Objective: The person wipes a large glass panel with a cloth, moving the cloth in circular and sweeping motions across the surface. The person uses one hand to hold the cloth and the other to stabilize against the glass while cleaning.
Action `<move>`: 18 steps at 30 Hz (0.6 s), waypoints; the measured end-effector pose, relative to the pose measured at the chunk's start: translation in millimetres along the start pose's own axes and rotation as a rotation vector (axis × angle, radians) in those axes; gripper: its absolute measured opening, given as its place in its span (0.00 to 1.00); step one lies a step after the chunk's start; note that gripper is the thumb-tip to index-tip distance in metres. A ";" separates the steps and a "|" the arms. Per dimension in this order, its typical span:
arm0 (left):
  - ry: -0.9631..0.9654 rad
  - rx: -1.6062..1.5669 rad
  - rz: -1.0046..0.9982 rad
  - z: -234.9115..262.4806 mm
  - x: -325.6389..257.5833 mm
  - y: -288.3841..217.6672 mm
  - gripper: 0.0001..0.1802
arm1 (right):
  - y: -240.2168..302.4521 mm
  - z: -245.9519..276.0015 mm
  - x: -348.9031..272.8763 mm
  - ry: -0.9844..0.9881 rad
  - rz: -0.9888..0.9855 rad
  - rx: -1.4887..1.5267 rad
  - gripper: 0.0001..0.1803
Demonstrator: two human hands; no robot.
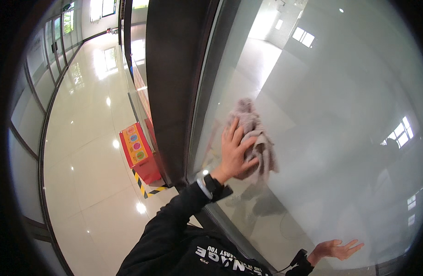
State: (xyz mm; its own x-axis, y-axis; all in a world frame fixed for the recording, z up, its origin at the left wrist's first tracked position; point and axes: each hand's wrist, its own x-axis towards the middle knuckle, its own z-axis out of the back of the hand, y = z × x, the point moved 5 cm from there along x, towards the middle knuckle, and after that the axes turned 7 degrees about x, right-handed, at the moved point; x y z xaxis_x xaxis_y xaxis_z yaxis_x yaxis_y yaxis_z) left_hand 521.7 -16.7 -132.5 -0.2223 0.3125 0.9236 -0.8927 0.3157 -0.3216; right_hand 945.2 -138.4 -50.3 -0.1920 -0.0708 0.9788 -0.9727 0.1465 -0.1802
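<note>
Standing beside a broad, dark frame post (174,69), a red box (148,169) with a yellow printed top is sitting on the floor (92,161), and black-and-yellow striped tape (139,185) is bending around its base. The post is separating that side from a large glass panel (349,106), and a framed partition (25,119) is lining the far left. The floor's pale, glossy tiles are mirroring bright light; the smooth panel is also showing reflections. A cloth (267,154), greyish-pink, soft and crumpled, is lying against the panel, bunching above and hanging in loose folds below. Over it, the left hand (232,154) is pressing, its fingers fanning apart and holding the fabric to the glass, while a dark wristwatch (212,183) is sitting by the black sleeve (174,211). At lower right, the right hand (335,250) is stretching out released, its fingers extending with small gaps; whether it is touching the glass, I cannot tell.
</note>
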 end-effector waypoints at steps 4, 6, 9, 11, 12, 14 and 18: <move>-0.034 0.013 0.116 2.9 54.8 72.7 0.38 | 4.2 0.3 0.5 0.009 -0.010 -0.029 0.29; -0.167 -0.167 0.346 -1.3 51.6 131.9 0.38 | 5.7 0.6 2.7 -0.013 -0.003 0.029 0.29; -0.316 -0.368 0.826 -10.9 -2.1 189.0 0.35 | 8.5 -0.2 8.0 -0.014 -0.030 0.066 0.29; -0.266 -0.450 1.032 -19.5 -46.4 188.6 0.33 | 12.3 0.1 10.5 -0.011 -0.046 0.083 0.30; -0.204 -0.439 1.006 -21.5 -54.9 183.3 0.31 | 14.5 0.8 11.0 -0.011 -0.051 0.102 0.30; -0.194 -0.458 0.814 -19.7 -47.6 168.8 0.28 | 14.5 1.1 10.9 0.019 -0.153 0.171 0.31; -0.239 -1.779 0.629 -31.3 57.9 164.5 0.20 | 16.4 3.7 9.6 0.092 -0.178 0.145 0.30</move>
State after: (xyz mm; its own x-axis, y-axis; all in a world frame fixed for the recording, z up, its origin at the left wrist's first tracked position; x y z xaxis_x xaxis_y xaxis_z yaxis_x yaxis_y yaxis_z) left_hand 374.3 81.3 -138.5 -0.4893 0.6695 0.5589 0.6750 0.6965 -0.2433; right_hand 926.9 -140.4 -44.2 -0.0095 0.0079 0.9999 -0.9999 -0.0043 -0.0094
